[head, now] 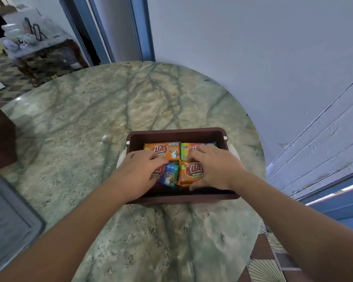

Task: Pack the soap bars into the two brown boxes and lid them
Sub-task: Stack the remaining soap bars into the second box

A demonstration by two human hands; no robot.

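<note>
Soap bars: four packets in brown box (181, 133) on marble desk (90, 110). Left hand (140, 171) fingers rest spread on blue bar (168, 177); right hand (214, 167) grips orange bar (189, 174), thumb at its near edge.

four soap bars (162, 151), one brown box (177, 133)

Left hand (140, 171) covers most of the blue bar (168, 177); right hand (214, 167) hides much of the rainbow bar (192, 146). Grey tray (6, 218) cut off at left edge; far shelf (29, 37) items blurred
</note>
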